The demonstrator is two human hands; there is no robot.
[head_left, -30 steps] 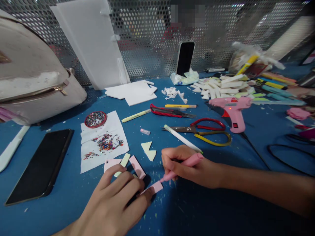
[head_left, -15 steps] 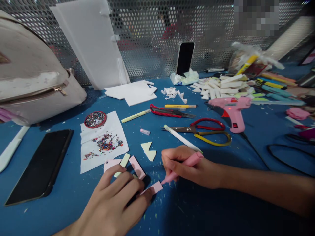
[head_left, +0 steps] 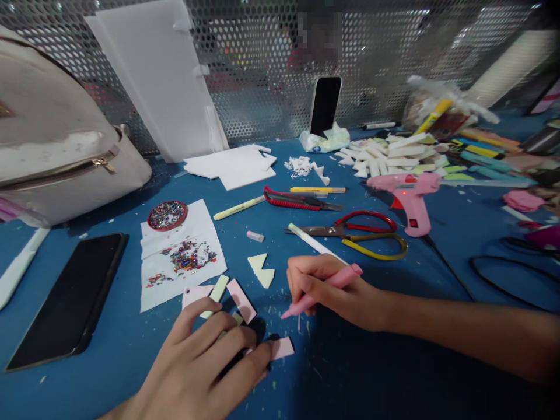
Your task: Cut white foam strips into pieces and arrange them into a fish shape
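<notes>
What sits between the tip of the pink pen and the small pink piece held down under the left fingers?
Nothing visible does. The pink pen in the right hand has its tip just above and apart from the pink piece, with only bare blue table between them. The left hand pins the piece's left end.

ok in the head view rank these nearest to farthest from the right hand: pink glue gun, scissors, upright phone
1. scissors, just beyond the right hand on the table
2. pink glue gun, farther back and to the right
3. upright phone, at the far edge against the mesh
</notes>
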